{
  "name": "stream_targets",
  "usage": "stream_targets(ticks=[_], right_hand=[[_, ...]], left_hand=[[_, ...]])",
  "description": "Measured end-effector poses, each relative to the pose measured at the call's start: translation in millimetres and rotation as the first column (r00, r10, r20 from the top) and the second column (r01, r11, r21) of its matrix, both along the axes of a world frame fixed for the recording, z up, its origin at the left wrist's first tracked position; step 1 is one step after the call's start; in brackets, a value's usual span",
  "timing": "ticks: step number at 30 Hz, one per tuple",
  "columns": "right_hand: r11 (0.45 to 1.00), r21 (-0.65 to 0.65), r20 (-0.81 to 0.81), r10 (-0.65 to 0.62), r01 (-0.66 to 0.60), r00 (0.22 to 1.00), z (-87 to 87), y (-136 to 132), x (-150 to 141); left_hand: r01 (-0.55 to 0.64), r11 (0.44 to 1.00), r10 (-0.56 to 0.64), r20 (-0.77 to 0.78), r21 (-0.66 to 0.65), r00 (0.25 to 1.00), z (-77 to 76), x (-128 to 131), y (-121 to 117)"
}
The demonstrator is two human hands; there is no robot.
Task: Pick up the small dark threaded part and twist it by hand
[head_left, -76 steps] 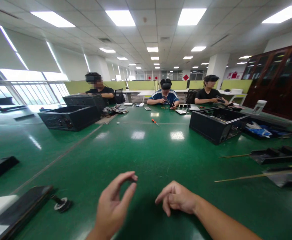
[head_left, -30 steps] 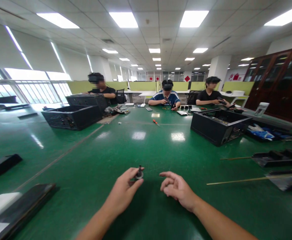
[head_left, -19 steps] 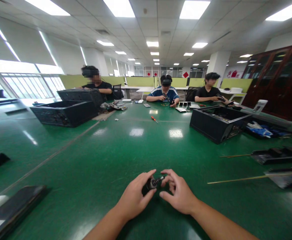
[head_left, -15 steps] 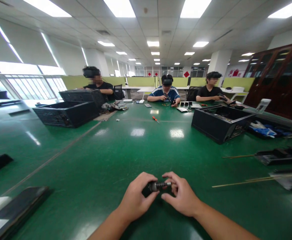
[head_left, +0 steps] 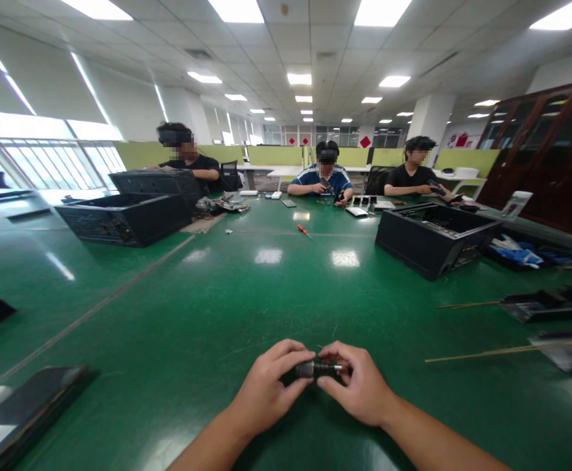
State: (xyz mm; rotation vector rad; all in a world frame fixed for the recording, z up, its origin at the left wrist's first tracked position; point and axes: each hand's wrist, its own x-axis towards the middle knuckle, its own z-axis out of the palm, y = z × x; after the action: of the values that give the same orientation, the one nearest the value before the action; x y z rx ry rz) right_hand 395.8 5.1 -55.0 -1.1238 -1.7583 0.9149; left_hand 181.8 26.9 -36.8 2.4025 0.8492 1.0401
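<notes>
Low in the middle of the view, my left hand (head_left: pixel 269 381) is closed around the thick dark end of a small cylindrical part (head_left: pixel 306 369). The part has a narrower ridged shaft and a bright metal tip pointing right. Its exact kind is not clear. My right hand (head_left: pixel 361 386) is curled around the shaft and tip, with thumb and forefinger on either side and other fingers bent behind. Both hands hover close above the green tabletop (head_left: pixel 246 301), and the part lies level between them.
Black computer cases (head_left: pixel 437 245) stand at the right and left (head_left: pixel 123 219). An orange-handled screwdriver (head_left: pixel 304 230) lies mid-table. Thin rods (head_left: pixel 476 355) reach in from the right. A dark flat slab (head_left: pixel 40 405) is at lower left. Three people sit across the table.
My right hand's fingers have closed in around the shaft, and my left fingers have shifted along the part. The part looks slightly turned. The view has tilted a little.
</notes>
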Motion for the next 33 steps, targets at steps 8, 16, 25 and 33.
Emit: stream_targets(ticks=[8,16,25,33], right_hand=[[0.997,0.07,0.062,-0.031,0.027,0.998,-4.8,1.7,0.9],[0.996,0.069,0.049,-0.054,0.051,0.997,-4.1,3.4,-0.7],[0.996,0.059,0.054,-0.065,0.061,0.996,-1.6,4.3,-0.2],[0.994,0.096,0.082,-0.066,0.058,0.994,1.2,3.3,0.4]], left_hand=[[-0.003,1.0,0.003,-0.007,-0.003,1.0,-2.2,0.2,-1.5],[-0.037,0.999,0.036,-0.017,-0.025,0.999,-2.3,1.2,-2.1],[-0.072,0.997,0.072,-0.032,-0.021,0.997,-1.7,0.9,-5.3],[-0.071,0.997,0.071,-0.018,-0.028,0.997,-0.9,0.8,-8.1]])
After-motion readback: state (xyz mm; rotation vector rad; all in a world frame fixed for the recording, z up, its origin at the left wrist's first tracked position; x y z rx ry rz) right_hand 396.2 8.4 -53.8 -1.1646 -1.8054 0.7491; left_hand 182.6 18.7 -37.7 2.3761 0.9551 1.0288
